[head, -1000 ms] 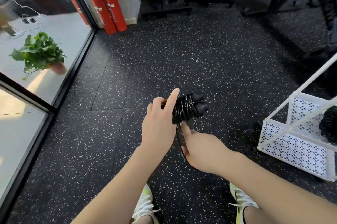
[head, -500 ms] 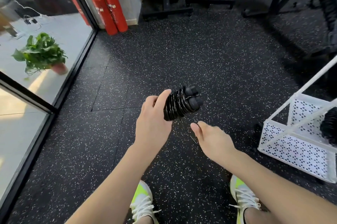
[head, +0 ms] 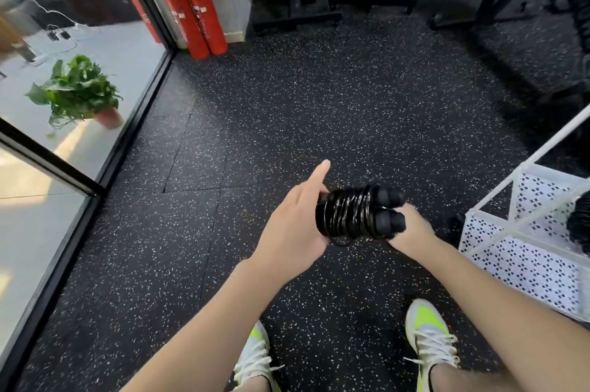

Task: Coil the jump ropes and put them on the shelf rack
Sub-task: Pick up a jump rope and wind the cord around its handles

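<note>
1. The jump rope (head: 354, 214) is now almost fully coiled: the black cord sits in tight turns around the two handles, which lie side by side with their rounded ends pointing to the right
2. One second ago a loose length of cord hung down between the hands; half a second ago only a thin piece was left; now only a small loop shows under the bundle, so the winding is nearly finished
3. The left hand (head: 292, 225) holds the left end of the bundle in its curled fingers and palm, while its index finger points straight out, away from the rope
4. The right hand (head: 412, 229) has come up from below and is now against the handle ends, behind and under them. I judge that it pinches the last piece of cord there, but its fingertips are hidden behind the handles, so I cannot tell it for sure
5. The bundle is in the air above the speckled floor (head: 319, 110), in front of the shoes, and it is not yet on the shelf rack (head: 517, 251), which stands near on the right
6. A dark coiled thing already lies in the rack at the picture's edge; it may be another rope
7. For the task this means, in my judgement, that the tail must be tucked in and then the bundle carried to the rack
</note>
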A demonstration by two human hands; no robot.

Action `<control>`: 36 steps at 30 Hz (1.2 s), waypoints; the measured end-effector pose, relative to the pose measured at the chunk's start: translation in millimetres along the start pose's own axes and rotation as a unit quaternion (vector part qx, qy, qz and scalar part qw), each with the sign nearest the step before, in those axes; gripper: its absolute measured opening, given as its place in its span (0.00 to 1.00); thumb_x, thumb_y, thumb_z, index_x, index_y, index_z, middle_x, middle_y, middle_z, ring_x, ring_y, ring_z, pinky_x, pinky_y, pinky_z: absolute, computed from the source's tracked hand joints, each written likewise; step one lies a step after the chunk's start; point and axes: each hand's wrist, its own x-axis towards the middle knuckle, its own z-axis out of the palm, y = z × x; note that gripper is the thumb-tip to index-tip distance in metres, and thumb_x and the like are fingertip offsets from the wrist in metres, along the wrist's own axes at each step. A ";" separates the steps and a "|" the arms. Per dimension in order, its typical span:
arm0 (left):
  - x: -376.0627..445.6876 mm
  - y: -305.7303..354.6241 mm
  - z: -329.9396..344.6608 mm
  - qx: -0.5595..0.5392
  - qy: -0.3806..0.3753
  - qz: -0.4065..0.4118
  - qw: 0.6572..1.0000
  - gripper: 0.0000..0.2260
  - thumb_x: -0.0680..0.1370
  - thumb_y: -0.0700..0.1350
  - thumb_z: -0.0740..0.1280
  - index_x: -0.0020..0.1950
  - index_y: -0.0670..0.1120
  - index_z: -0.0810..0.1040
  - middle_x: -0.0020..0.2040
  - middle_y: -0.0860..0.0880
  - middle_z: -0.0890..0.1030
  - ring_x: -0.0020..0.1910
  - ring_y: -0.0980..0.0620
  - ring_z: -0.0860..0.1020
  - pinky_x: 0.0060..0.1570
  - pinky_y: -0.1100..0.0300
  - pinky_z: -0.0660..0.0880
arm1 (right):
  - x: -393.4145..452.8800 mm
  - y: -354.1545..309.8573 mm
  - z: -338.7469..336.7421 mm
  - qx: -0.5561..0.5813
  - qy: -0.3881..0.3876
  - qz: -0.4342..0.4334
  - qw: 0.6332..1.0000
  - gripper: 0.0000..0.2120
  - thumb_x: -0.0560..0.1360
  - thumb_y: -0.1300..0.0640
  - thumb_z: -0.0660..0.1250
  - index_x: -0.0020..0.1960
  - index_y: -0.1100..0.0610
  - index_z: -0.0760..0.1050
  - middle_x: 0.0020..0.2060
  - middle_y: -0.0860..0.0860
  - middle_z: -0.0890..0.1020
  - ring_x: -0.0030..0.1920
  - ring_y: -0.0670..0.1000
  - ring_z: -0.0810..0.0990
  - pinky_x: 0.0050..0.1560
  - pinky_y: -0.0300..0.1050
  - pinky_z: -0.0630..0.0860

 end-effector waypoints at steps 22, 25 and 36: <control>9.3 -6.9 4.9 0.165 0.114 0.041 0.979 0.40 0.66 0.35 0.79 0.77 0.49 0.71 0.60 0.45 0.78 0.56 0.42 0.78 0.44 0.49 0.80 | 0.7 -1.9 4.3 0.088 0.092 -0.200 0.971 0.29 0.75 0.63 0.67 0.75 0.59 0.64 0.73 0.58 0.69 0.73 0.55 0.69 0.69 0.48 0.70; 6.3 -5.0 3.9 0.116 0.098 0.028 0.988 0.37 0.71 0.38 0.76 0.78 0.54 0.70 0.63 0.49 0.76 0.61 0.47 0.75 0.50 0.53 0.76 | -5.6 -12.4 -6.7 0.121 0.138 -0.334 0.925 0.47 0.66 0.56 0.72 0.80 0.42 0.54 0.79 0.48 0.60 0.79 0.47 0.58 0.78 0.50 0.60; 7.0 1.0 -2.4 0.056 0.118 -0.033 0.991 0.34 0.75 0.39 0.71 0.78 0.58 0.68 0.66 0.54 0.74 0.63 0.51 0.74 0.56 0.51 0.76 | -29.6 -26.6 -7.2 0.199 0.050 -0.304 0.930 0.23 0.78 0.64 0.68 0.59 0.36 0.71 0.59 0.41 0.77 0.60 0.35 0.75 0.55 0.29 0.71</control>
